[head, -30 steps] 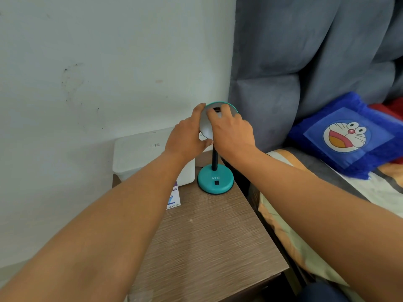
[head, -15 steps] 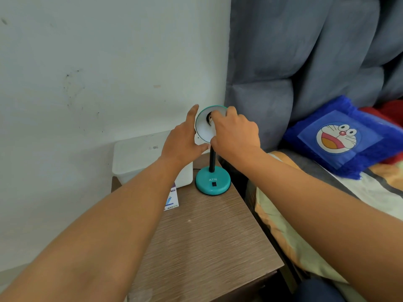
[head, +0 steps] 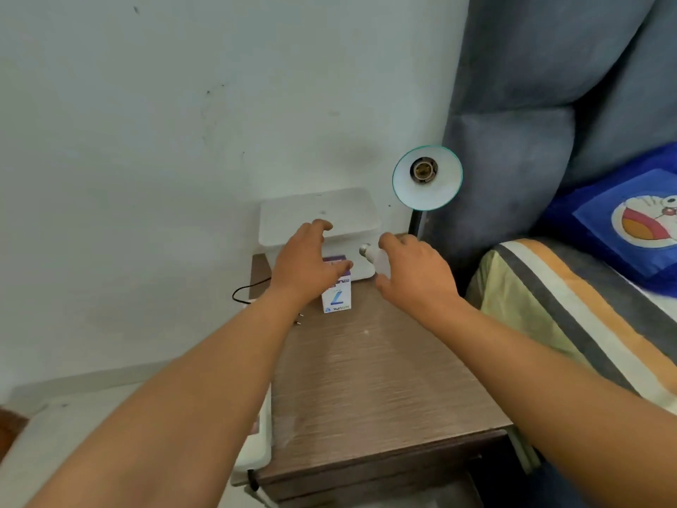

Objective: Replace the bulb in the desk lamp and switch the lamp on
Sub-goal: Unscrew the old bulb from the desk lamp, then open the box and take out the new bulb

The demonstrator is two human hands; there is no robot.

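Old bulb (head: pixel 373 255) was out, clasped in right hand (head: pixel 414 273) just above the table (head: pixel 384 379). Socket (head: pixel 424 170) in the shade (head: pixel 427 177) gaped empty. Left hand (head: pixel 307 265), fingers spread and holding nothing, hovered over the box (head: pixel 337 297). Next, probably: park the bulb, unbox the new one.

A wood-grain tabletop (head: pixel 373 390) carried a white box (head: pixel 318 218) at its far edge, with a small bulb carton (head: pixel 337 297) standing just before it.
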